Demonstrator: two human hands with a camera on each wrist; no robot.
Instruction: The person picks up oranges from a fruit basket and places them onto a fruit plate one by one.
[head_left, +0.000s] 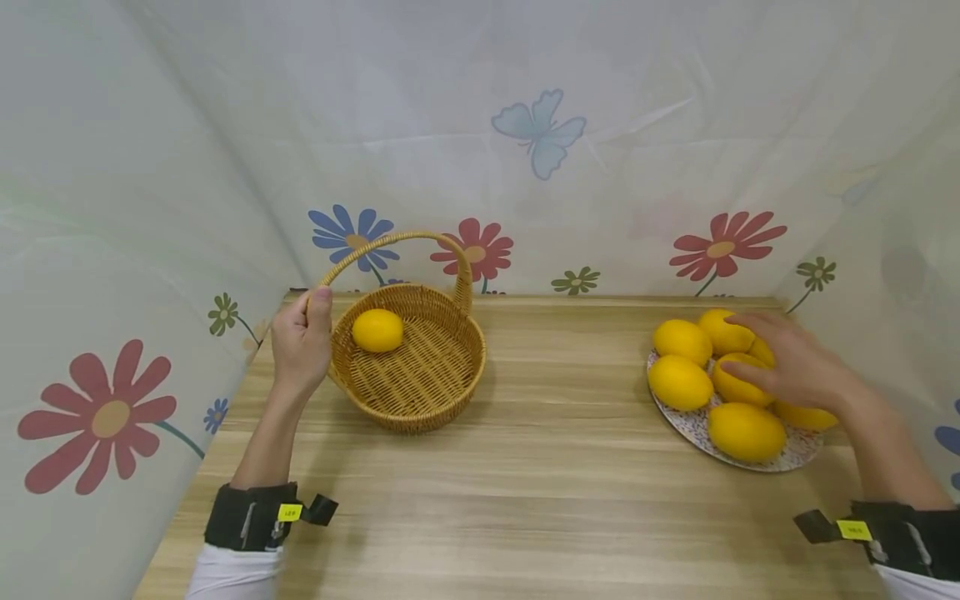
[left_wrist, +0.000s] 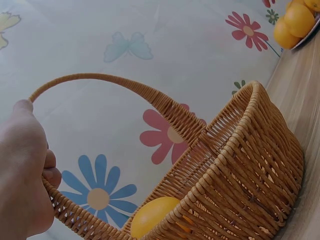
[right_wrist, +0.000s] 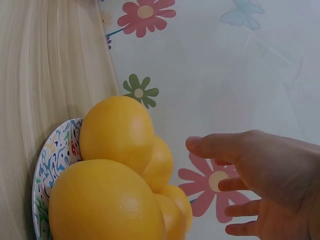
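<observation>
In the head view my left hand grips the left side of the arched handle of a wicker basket. One lemon lies inside it, toward the left wall. The left wrist view shows the fingers curled round the handle, with the lemon partly hidden by the rim. At the right, my right hand hovers over a patterned plate heaped with several lemons. Its fingers are spread and hold nothing; in the right wrist view the hand is apart from the lemons.
A wooden table carries the basket on the left and the plate on the right. A pale curtain printed with flowers and a butterfly hangs behind the table and along both sides.
</observation>
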